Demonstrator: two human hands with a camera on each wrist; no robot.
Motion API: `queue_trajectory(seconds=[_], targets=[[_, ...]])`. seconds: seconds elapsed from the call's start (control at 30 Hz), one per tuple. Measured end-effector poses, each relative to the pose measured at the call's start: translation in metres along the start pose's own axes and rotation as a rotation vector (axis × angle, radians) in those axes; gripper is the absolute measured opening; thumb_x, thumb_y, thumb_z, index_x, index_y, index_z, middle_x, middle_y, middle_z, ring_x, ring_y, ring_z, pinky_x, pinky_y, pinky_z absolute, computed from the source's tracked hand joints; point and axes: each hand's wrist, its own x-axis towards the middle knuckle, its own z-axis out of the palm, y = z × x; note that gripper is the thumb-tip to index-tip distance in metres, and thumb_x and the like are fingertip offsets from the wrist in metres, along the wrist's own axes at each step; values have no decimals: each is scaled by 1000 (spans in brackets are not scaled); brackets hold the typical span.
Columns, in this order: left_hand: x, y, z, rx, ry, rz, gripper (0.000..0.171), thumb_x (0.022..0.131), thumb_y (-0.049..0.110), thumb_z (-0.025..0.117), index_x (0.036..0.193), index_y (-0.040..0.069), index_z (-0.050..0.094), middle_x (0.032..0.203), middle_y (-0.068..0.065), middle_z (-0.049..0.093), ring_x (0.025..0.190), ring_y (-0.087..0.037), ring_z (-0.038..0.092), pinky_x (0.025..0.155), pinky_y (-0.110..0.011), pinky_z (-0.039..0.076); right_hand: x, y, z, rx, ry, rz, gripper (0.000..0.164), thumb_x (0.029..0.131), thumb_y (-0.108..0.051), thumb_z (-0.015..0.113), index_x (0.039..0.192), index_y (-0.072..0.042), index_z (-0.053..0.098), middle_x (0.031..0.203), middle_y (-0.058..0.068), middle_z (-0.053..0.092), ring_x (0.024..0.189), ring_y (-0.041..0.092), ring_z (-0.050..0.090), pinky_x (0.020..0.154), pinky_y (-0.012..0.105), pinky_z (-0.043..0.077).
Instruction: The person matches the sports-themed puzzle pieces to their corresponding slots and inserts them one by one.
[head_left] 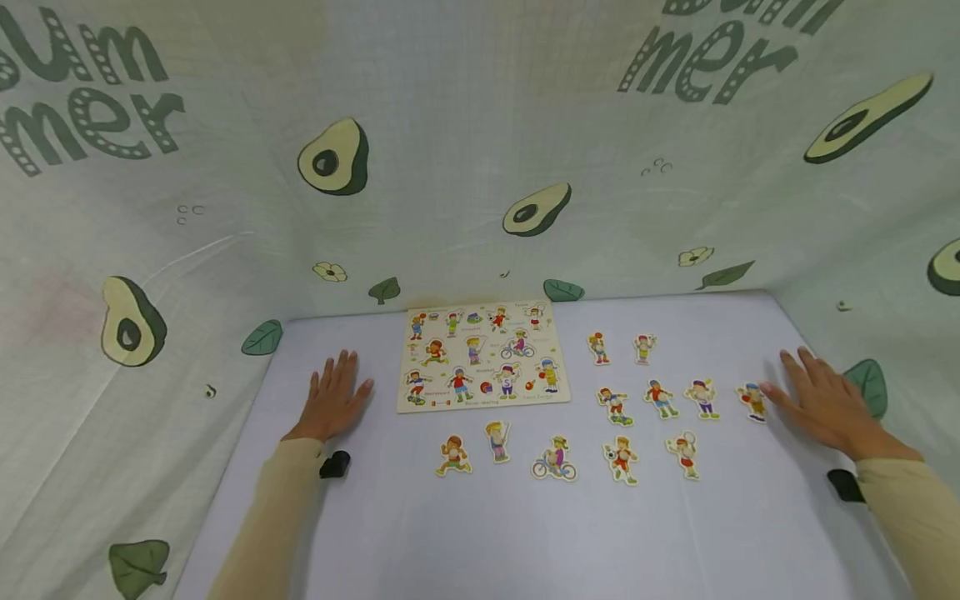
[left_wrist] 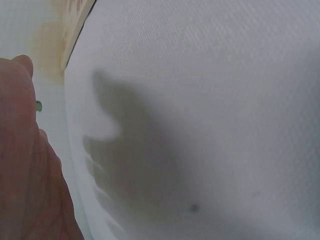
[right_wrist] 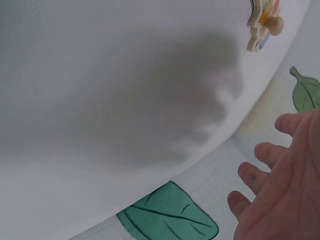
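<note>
In the head view my left hand point(head_left: 330, 398) is at the left of the table, fingers spread and holding nothing. To its right lies a flat wooden puzzle board point(head_left: 483, 358) printed with sports figures. My right hand point(head_left: 821, 402), also spread and holding nothing, is at the right side. Its thumb is right by a puzzle piece point(head_left: 752, 402) of a figure with a ball. That piece shows a round wooden knob point(right_wrist: 274, 25) in the right wrist view. The left wrist view has part of my left hand point(left_wrist: 25, 160) and its shadow on the white surface.
Several knobbed pieces lie apart right of the board, including a skateboarder point(head_left: 616, 407) and a baseball figure point(head_left: 702, 398). Others lie in front, among them a runner point(head_left: 453, 456) and a cyclist point(head_left: 555, 459). An avocado-print cloth point(head_left: 450, 150) hangs behind and beside the white table point(head_left: 525, 533).
</note>
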Motion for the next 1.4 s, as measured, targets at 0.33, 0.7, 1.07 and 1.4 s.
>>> queue_trajectory(seconds=[0.33,0.7,1.07,1.4], targets=[[-8,15,-5,2,-19,-27,83,112,46,44,168,-3,7,175,-27,-1,160,-52,-5,126,-67,-8,7,-20,6,2,-2,-34,86,112,-51,44,158,17,18,162,46,13,143,69,19,109,84,15],[-8,31,13,-3,-7,47,86,109,49,51,168,-2,14,175,-26,10,160,-52,4,127,-67,7,4,-31,11,-42,48,-72,69,102,-32,71,146,12,42,146,44,38,129,66,37,105,80,27],[-11,55,19,19,3,73,78,108,38,59,164,-5,26,171,-28,23,158,-52,18,127,-63,20,-1,-33,14,-99,202,-189,50,79,-5,90,119,12,64,110,34,62,96,52,61,83,67,51],[-11,62,23,87,-8,68,68,108,31,60,160,-6,37,170,-31,24,156,-54,21,126,-64,21,-5,-31,14,-53,152,-132,28,84,-1,84,105,9,69,98,25,67,89,47,63,77,64,52]])
